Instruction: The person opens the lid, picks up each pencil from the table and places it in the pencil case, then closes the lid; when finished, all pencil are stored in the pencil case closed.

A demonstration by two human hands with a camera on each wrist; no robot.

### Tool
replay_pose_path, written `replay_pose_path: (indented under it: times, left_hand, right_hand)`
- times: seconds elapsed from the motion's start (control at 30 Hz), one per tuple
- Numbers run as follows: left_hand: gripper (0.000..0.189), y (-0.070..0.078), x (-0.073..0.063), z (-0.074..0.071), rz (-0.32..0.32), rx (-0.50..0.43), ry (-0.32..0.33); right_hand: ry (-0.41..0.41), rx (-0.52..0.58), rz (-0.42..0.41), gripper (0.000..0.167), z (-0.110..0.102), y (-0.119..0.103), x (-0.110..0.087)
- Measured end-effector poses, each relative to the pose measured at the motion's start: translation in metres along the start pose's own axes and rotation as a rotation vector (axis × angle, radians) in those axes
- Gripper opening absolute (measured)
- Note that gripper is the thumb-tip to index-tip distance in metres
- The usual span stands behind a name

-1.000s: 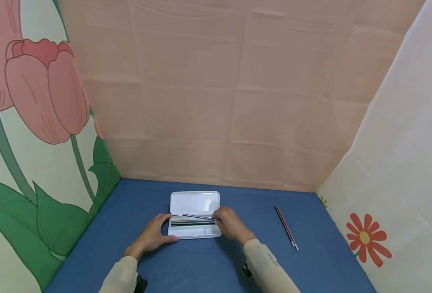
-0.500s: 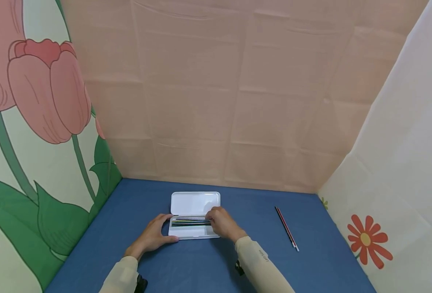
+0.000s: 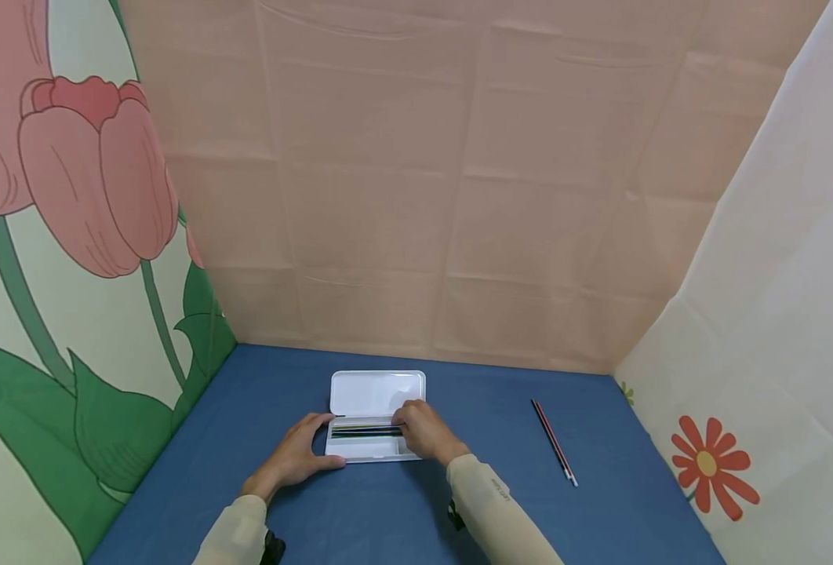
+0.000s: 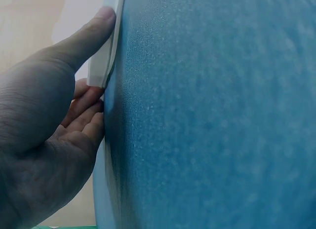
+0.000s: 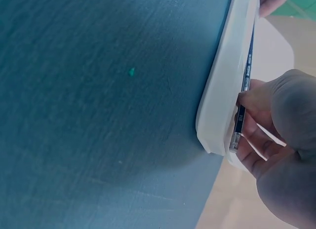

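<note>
A white pencil case [image 3: 360,450] lies on the blue table with its lid [image 3: 376,391] folded back. Several dark pencils [image 3: 361,431] lie side by side inside it. My left hand [image 3: 296,455] holds the case's left end, thumb at the front edge and fingers toward the hinge; the left wrist view shows the thumb against the white case wall [image 4: 100,66]. Over the case's right part, my right hand [image 3: 427,433] pinches a dark pencil [image 5: 240,119] with a silver end, seen in the right wrist view along the case rim. In the head view my fingers mostly hide that pencil.
Two pencils [image 3: 554,443], one dark and one reddish, lie slanted on the blue table [image 3: 487,416] to the right of my right hand. A tan sheet [image 3: 423,196] rises behind the table, with printed cloths at both sides.
My right hand has moved left over the case. The pencil in it, slanted above the others before, now lies level with them. My left hand has stayed on the case.
</note>
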State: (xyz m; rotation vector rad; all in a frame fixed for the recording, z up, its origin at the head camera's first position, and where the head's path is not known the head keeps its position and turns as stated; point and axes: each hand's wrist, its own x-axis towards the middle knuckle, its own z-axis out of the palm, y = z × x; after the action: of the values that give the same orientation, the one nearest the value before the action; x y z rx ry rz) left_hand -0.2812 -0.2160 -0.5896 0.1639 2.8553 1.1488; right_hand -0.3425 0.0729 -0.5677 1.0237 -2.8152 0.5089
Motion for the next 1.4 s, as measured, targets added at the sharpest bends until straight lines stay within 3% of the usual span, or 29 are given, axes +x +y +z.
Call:
replay_pose_path:
  times: [0.83, 1.4]
  left_hand:
    - [0.095, 0.0016, -0.0029, -0.0003, 0.001, -0.007, 0.001]
    - [0.096, 0.0004, -0.0027, -0.0006, -0.004, -0.012, 0.000]
  right_hand:
    - [-0.046, 0.063, 0.043, 0.028, 0.0053, 0.0017, 0.0042]
    - [0.014, 0.073, -0.028, 0.021, -0.0019, 0.0040, -0.0053]
